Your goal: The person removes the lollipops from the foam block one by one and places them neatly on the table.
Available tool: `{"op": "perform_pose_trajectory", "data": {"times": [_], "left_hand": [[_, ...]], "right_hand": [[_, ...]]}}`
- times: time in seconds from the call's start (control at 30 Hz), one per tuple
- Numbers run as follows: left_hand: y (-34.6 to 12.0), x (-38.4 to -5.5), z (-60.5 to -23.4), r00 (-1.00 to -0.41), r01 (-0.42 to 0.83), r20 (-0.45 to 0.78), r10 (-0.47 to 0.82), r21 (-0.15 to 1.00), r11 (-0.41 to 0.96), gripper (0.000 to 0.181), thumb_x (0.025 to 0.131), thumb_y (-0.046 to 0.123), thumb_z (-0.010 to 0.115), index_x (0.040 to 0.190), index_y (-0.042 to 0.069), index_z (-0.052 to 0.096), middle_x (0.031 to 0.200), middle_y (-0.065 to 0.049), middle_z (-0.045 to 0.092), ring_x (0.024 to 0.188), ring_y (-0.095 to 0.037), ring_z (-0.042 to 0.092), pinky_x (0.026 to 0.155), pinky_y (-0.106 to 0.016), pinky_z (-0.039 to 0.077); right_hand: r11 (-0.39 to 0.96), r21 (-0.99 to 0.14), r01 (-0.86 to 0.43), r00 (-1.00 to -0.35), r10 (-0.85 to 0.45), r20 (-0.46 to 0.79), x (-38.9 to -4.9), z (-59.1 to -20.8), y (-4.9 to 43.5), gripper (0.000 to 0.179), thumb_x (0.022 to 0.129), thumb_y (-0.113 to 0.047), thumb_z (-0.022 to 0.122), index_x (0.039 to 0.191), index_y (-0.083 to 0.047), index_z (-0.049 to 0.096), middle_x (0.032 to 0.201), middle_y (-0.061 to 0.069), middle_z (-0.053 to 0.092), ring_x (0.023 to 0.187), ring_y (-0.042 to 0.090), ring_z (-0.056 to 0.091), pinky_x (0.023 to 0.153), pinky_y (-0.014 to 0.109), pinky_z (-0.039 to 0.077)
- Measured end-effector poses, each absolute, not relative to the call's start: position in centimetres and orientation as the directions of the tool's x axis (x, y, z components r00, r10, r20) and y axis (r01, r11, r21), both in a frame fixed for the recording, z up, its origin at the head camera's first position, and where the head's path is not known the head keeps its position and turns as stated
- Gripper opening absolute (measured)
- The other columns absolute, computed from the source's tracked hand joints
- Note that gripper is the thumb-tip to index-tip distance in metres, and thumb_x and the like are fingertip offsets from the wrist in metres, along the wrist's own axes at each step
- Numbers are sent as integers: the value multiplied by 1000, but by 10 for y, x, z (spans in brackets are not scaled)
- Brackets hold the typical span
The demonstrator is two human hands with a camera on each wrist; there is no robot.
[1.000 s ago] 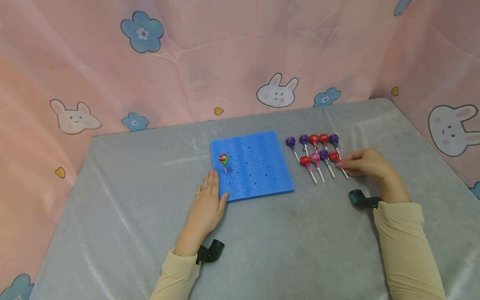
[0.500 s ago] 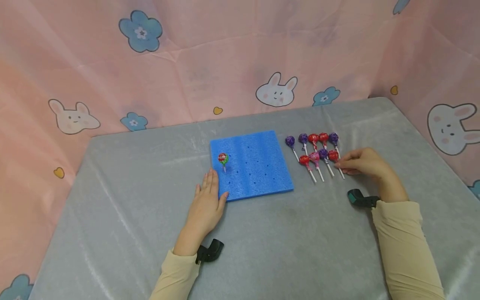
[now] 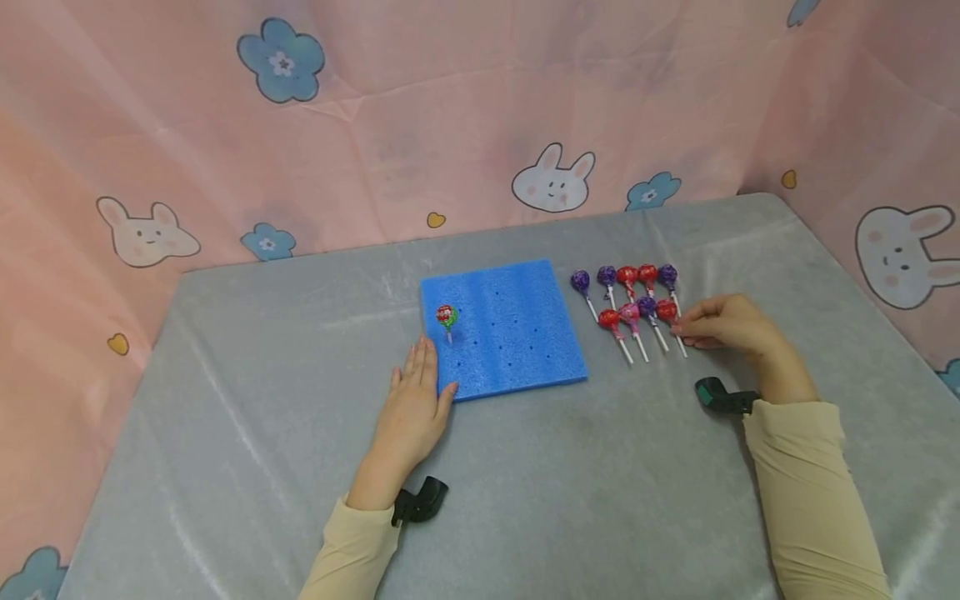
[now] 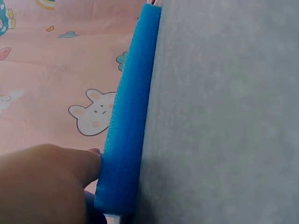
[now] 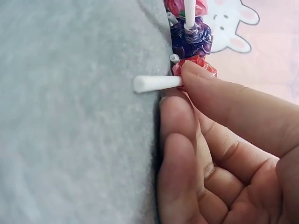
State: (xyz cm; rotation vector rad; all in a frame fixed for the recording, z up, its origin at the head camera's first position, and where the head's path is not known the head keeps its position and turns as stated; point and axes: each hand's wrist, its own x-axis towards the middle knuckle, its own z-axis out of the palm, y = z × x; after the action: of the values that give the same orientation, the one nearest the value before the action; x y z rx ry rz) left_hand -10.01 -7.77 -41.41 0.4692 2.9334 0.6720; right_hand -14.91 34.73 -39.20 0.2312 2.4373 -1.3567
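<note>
A blue foam board (image 3: 517,333) with small holes lies on the grey table. One red-and-green lollipop (image 3: 446,316) stands upright in it near the left side. My left hand (image 3: 408,417) rests flat along the board's left edge, fingers straight, thumb at the near corner. To the board's right, my right hand (image 3: 738,329) pinches the stick of a red lollipop (image 3: 666,310) between thumb and fingers. Up close in the right wrist view, the white stick (image 5: 156,84) sticks out past the thumb, and the fingers partly hide the red wrapper (image 5: 201,65).
Several more lollipops lie in two rows right of the board, among them a purple one (image 3: 581,282) and a pink one (image 3: 629,314). Behind the grey table (image 3: 570,483) hangs a pink curtain (image 3: 420,108) with rabbits and flowers.
The stick end of the red lollipop at my right hand has swung slightly left. My right hand has shifted a little with it. My left hand stays at the board.
</note>
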Motion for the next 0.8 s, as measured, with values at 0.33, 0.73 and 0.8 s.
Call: {"op": "perform_pose_trajectory", "data": {"times": [0.33,0.73,0.8], "left_hand": [[-80,-100,-413,-948,276,-25,316,428,860,65,102,30,43,149,-6,15,156,-20,12,143,-33,12,113,-52,13],[-81,-101,-409,-946,288,-19,325,416,863,66,102,30,43,149,-7,16,155,-20,12,143,-32,13,112,-53,15],[-80,-101,-411,-945,287,-21,325,417,862,66,102,31,43,149,-7,16,155,-20,13,143,-32,13,112,-53,15]], "right_hand": [[538,-795,281,-934,-36,-355,-147,-391,350,34,87,-20,71,102,11,67,78,-7,67,67,5,61,64,22,54],[512,-834,204,-969,-17,-247,-142,-382,347,35,89,-24,69,106,7,66,79,-17,68,73,1,64,67,17,49],[496,-853,166,-977,-37,-212,-143,-379,342,41,90,-20,68,111,14,61,81,-17,69,75,-1,64,68,15,50]]}}
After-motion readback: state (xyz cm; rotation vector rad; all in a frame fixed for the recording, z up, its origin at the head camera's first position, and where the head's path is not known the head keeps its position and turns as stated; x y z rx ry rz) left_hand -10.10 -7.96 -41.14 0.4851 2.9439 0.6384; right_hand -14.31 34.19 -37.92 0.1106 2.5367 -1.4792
